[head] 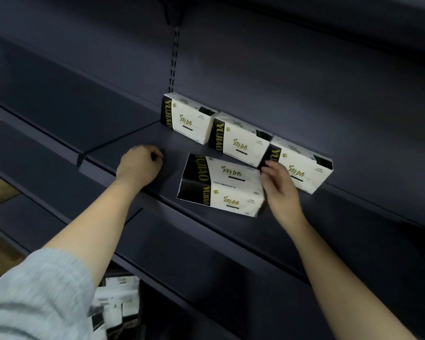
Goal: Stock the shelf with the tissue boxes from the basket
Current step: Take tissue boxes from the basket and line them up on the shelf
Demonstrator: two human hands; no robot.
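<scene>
A dark steel shelf [138, 141] filled the frame as a person in a grey sleeve [35, 298] stocked tissue packs, three of which stood upright in a row along the back panel: the left pack [187, 119], the middle pack [241, 141] and the right pack [302, 168], each just beside its neighbour. A fourth pack [221, 185] lay in front of them near the shelf's front edge, skewed to the row and looking like two bundled units. The right hand [280, 190] rested against that pack's right end, fingers loosely spread and touching the wrapper rather than wrapped round it. The left hand [140, 165] hovered over bare shelf to the pack's left, well apart from it, fingers curled in with nothing held. More packs [115, 300] showed blurred at the bottom, presumably in the basket. The packs appeared light, soft and film-wrapped, so likely slick and easily dented; a grip across the short ends, thumb opposing fingers, would probably serve best.
</scene>
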